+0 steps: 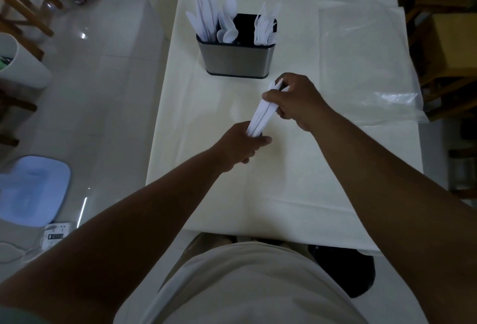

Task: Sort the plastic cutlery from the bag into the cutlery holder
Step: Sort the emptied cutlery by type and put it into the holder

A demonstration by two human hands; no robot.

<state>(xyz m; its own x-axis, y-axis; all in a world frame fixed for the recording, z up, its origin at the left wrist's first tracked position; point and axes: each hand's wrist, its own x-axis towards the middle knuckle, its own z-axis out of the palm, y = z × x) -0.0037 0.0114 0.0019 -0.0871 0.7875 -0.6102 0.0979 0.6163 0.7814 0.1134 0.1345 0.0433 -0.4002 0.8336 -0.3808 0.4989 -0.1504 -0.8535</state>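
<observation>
A steel cutlery holder (236, 61) stands on the white table. White plastic knives (204, 14) fill its left compartment, spoons (228, 21) lean in the middle one, and forks (265, 25) stand on the right. In front of the holder both hands grip one bundle of white plastic cutlery (260, 114). My left hand (241, 145) holds the bundle's lower end and my right hand (296, 101) holds its upper end. The fingers hide which kind of pieces they are. A clear plastic bag (361, 63) lies flat to the right.
The table (206, 169) carries a white cloth with its near edge at my body. Wooden chairs (444, 47) stand along the right side. On the floor to the left are a white bin (20, 63) and a blue lid (33, 189).
</observation>
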